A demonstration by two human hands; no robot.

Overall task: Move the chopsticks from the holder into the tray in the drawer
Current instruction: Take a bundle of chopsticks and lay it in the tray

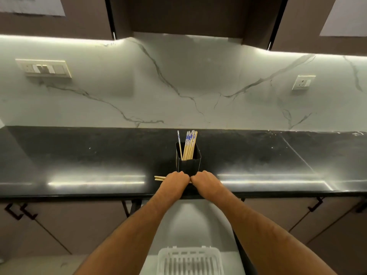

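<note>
At the far left of the action, a few pale stick ends jut out past your left hand: you have a small bundle lying level across the counter, just in front of the holder. Your left hand is curled closed over that bundle. Your right hand sits knuckle to knuckle beside it, also closed, but whether its fingers actually wrap the sticks is hidden, so I cannot tell what it grips.

Behind your hands, the black holder stands upright with most of the chopsticks in it, leaning right, one apart at the left.

You appear to be squaring up a first handful before carrying it. The next move calls for lifting the bundle level, keeping the sticks together, and bringing it back and down to the white tray in the open drawer between your forearms.

The tray is cut off by the bottom edge, so its compartments are hard to read. Your fingertips and the bundle's right end are hidden.
</note>
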